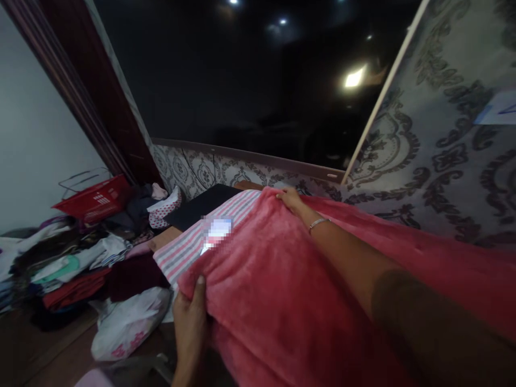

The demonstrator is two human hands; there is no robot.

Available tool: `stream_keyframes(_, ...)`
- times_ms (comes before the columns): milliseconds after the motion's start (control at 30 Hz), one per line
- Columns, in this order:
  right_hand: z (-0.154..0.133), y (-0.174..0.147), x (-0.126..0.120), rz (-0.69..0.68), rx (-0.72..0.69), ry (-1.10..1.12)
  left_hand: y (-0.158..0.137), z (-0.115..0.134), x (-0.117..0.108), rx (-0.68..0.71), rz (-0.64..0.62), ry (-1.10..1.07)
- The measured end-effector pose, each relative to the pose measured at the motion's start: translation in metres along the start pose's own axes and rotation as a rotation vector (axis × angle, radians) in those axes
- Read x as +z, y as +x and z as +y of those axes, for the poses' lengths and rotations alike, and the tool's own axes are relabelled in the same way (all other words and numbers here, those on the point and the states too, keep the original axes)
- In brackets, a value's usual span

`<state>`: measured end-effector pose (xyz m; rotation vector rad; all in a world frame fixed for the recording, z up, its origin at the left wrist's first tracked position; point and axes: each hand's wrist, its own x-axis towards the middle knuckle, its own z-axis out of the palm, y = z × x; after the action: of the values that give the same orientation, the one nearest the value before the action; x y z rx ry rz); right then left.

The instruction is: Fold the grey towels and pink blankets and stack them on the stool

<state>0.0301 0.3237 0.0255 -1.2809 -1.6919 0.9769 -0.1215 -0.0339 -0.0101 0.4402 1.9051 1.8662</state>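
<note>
Pinches a coral-red plush blanket (290,269), spread toward five o'clock, in nearly closed left hand (189,317) at seven and nearly closed right hand (292,201) just off-centre toward three, partly hiding striped cloth (181,257) at eight.

The bare left hand (188,325) pinches one corner of a plush coral-red blanket (278,269), thumb on top; the right hand (292,201), a silver bracelet (320,223) at its wrist, holds the far edge. The blanket partly covers a pink, grey and white striped cloth (179,251). Left lie heaped folded clothes (78,287), a red plastic basket (100,200) and a white plastic bag (131,322) printed pink.
</note>
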Motion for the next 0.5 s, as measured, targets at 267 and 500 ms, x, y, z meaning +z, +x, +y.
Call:
stream_keyframes(267, -0.05, -0.027, -0.094, -0.033, -0.038, 0.126, -0.05, 0.061, 0.004, 0.256, 0.108, 0.19)
stream_keyframes(500, -0.009, -0.106, -0.245, 0.206, 0.068, -0.006, -0.145, 0.028, 0.036, 1.211, -0.72, 0.223)
